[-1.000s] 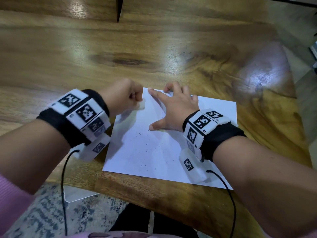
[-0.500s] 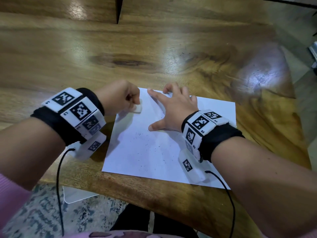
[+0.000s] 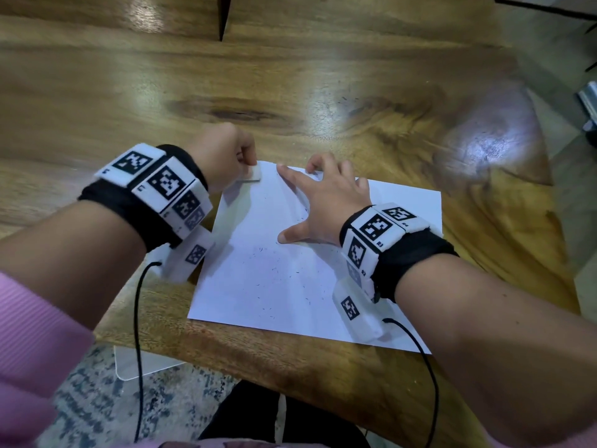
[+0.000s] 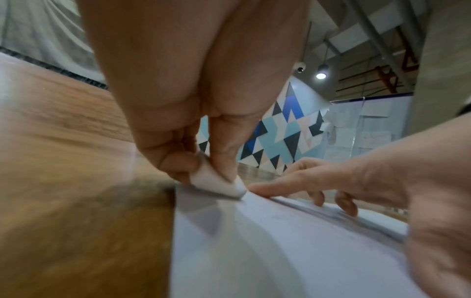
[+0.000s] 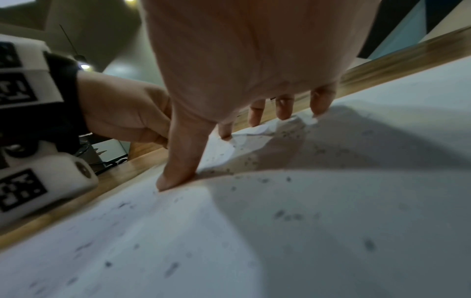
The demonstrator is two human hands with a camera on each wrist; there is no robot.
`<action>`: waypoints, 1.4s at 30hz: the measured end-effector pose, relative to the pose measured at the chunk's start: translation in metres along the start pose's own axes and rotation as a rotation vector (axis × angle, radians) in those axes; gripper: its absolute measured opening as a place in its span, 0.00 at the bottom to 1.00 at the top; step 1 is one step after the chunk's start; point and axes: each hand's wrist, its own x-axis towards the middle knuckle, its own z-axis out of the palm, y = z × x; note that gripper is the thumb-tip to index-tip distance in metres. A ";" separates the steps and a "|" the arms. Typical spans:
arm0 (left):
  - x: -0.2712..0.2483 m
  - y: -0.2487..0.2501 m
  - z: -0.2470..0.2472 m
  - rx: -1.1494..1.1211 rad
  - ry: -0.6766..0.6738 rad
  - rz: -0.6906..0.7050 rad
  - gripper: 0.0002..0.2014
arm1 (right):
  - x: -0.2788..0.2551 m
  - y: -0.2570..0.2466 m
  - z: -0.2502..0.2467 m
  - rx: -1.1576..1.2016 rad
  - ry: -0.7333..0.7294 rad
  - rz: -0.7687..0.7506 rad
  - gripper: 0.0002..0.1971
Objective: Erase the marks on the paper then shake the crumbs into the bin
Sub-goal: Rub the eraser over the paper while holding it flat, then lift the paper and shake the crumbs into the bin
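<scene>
A white sheet of paper [image 3: 284,273] lies on the wooden table [image 3: 290,76], speckled with dark eraser crumbs [image 3: 274,270]. My left hand [image 3: 226,153] pinches a white eraser [image 3: 253,173] and presses it on the paper's far left corner. In the left wrist view the eraser [image 4: 216,181] sits between thumb and fingers on the paper [image 4: 280,252]. My right hand [image 3: 323,198] lies spread on the paper's far edge, fingers straight, holding the sheet down. The paper [image 5: 254,231] wrinkles near my right fingertips [image 5: 284,113], with crumbs [image 5: 288,216] scattered on it.
The table's near edge [image 3: 290,360] runs just below the paper. Below it are a patterned rug [image 3: 97,399] and a clear plastic bin's rim [image 3: 142,367] under the table. Cables hang from both wrist cameras. The far table surface shows glare.
My left hand has slid the eraser slightly up and left, to the paper's far left corner. The right hand stays pressed in the same spot.
</scene>
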 end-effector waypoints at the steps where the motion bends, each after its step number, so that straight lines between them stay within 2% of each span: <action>1: 0.001 0.002 0.000 0.004 -0.021 -0.001 0.03 | 0.000 0.000 0.000 0.007 0.000 -0.002 0.51; 4: 0.000 0.007 0.002 -0.007 -0.150 0.016 0.04 | 0.001 0.000 0.001 0.042 0.008 0.001 0.52; 9: 0.007 0.024 0.010 -0.054 0.007 0.023 0.02 | -0.001 0.000 0.003 0.054 0.041 0.006 0.53; 14: -0.002 0.022 0.016 -0.041 -0.133 0.057 0.07 | -0.002 -0.001 0.002 0.036 0.022 0.000 0.53; 16: 0.001 0.025 0.016 -0.054 -0.054 0.063 0.02 | -0.002 -0.001 0.001 0.028 0.017 -0.001 0.54; 19: 0.004 0.032 0.016 -0.043 0.035 0.054 0.03 | -0.001 -0.001 0.001 0.029 0.023 0.006 0.56; 21: 0.000 0.029 0.017 -0.035 -0.048 0.052 0.03 | 0.000 -0.001 0.001 0.029 0.019 0.008 0.57; 24: -0.009 0.025 0.016 -0.015 -0.220 0.038 0.11 | -0.001 -0.001 0.002 0.025 0.021 0.011 0.57; 25: -0.009 0.025 0.016 -0.011 -0.209 0.040 0.09 | -0.001 -0.001 0.002 0.025 0.022 0.012 0.57; 27: -0.001 0.027 0.015 -0.013 -0.074 0.047 0.04 | -0.001 -0.001 0.002 0.030 0.024 0.014 0.57; 29: 0.008 0.028 0.014 -0.010 0.078 0.043 0.05 | -0.002 -0.002 0.001 0.029 0.024 0.013 0.57; 31: 0.009 0.027 0.014 -0.001 0.109 0.048 0.06 | -0.002 -0.002 0.001 0.025 0.023 0.012 0.57; 33: 0.001 0.023 0.016 -0.009 0.012 0.069 0.05 | -0.002 -0.002 0.001 0.027 0.022 0.017 0.57; 36: -0.011 0.017 0.014 -0.006 -0.199 0.087 0.11 | -0.003 -0.002 0.001 0.027 0.020 0.020 0.57; 37: -0.009 0.015 0.011 0.011 -0.214 0.087 0.08 | -0.003 -0.002 0.001 0.030 0.020 0.021 0.57; 39: 0.003 0.015 0.001 0.011 -0.090 0.083 0.04 | -0.004 -0.003 0.001 0.036 0.027 0.022 0.56; 41: 0.019 0.018 -0.010 -0.063 0.088 0.053 0.05 | -0.006 -0.003 0.002 0.032 0.036 0.022 0.55; 42: 0.026 0.021 -0.014 -0.084 0.136 0.046 0.05 | -0.008 -0.003 0.002 0.031 0.042 0.020 0.55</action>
